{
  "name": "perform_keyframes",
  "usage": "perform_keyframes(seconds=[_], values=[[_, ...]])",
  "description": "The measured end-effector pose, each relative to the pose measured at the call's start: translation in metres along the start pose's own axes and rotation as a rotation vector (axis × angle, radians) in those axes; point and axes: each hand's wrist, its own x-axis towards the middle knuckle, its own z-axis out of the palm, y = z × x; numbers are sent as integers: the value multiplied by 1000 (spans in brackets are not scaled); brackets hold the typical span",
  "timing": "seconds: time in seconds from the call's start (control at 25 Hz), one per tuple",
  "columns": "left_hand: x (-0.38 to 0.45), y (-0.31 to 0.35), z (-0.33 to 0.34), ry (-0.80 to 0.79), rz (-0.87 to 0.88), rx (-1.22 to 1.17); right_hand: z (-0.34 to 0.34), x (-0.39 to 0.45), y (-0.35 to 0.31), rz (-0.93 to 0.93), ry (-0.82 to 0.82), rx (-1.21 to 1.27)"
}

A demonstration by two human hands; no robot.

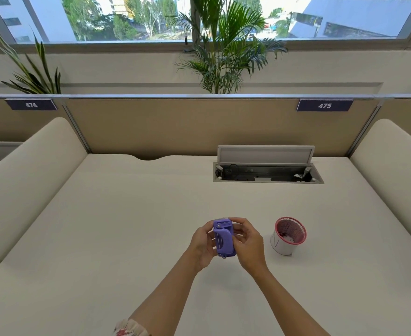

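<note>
A small purple plastic device (223, 238), shaped like a hole punch or stapler, is held above the white desk (127, 226) between both hands. My left hand (203, 243) grips its left side, fingers curled behind it. My right hand (246, 243) grips the right side, with the thumb and fingertips at its upper corner. To the right of my hands a small white cup with a pink rim (287, 236) stands on the desk, with dark bits inside it.
An open cable hatch (267, 174) with a raised lid is set into the desk at the back right. Padded cream dividers (30, 170) flank both sides, and a tan partition (187, 124) with number tags closes the back.
</note>
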Motion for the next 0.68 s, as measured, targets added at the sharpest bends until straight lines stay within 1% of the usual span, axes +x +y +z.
perform_keyframes(seconds=[0.12,0.2,0.48,0.68], values=[[-2,-1,1,-11,9,-13,-1,0,0,-66,92,-134],[-4,-1,2,-23,15,-9,-3,0,0,-74,119,-153],[-6,2,3,-107,16,59,-5,1,0,11,135,-66],[-5,1,-2,-172,96,211,-12,5,5,79,78,-59]])
